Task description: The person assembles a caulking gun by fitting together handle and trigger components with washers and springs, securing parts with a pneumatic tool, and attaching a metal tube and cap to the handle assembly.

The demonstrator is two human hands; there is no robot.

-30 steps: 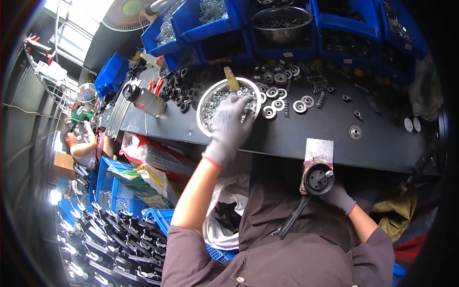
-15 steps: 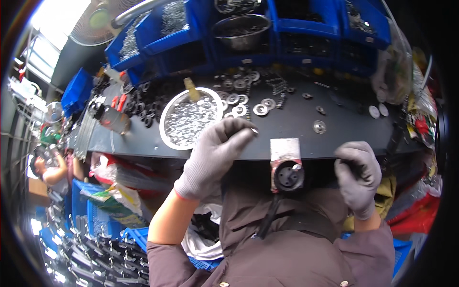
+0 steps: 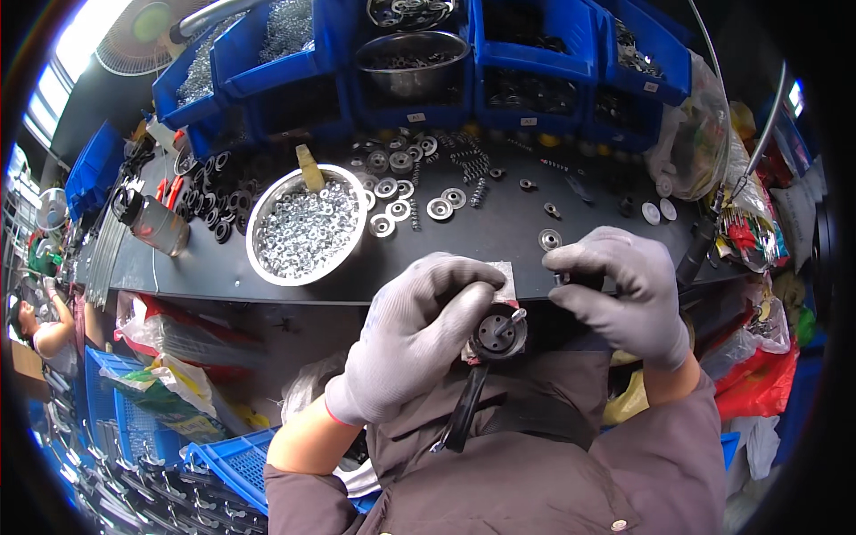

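My left hand (image 3: 419,334), in a grey knit glove, is closed in a pinch beside the round black disc (image 3: 499,334) with holes and a pale upright pin (image 3: 515,319). What its fingertips hold, if anything, is hidden. A black handle-like bar (image 3: 464,415) runs down from the disc toward my lap. The disc sits against a worn pale block (image 3: 505,278) at the bench's front edge. To the right, my gloved right hand (image 3: 629,290) pinches a small dark metal piece (image 3: 560,279) between thumb and fingers. Just beyond those fingers lies a flanged metal disc (image 3: 550,239).
A steel bowl of small shiny nuts (image 3: 355,252) stands left on the dark bench (image 3: 214,276). Behind it lie metal washers (image 3: 385,188) and springs (image 3: 479,192). A bottle (image 3: 160,227) stands farther left. Blue bins (image 3: 535,55) line the back. Another person (image 3: 58,334) is at far left.
My left hand has moved down and right to the black disc. My right hand has come inward to the left, with a small dark piece now showing in its fingers. The view has shifted.
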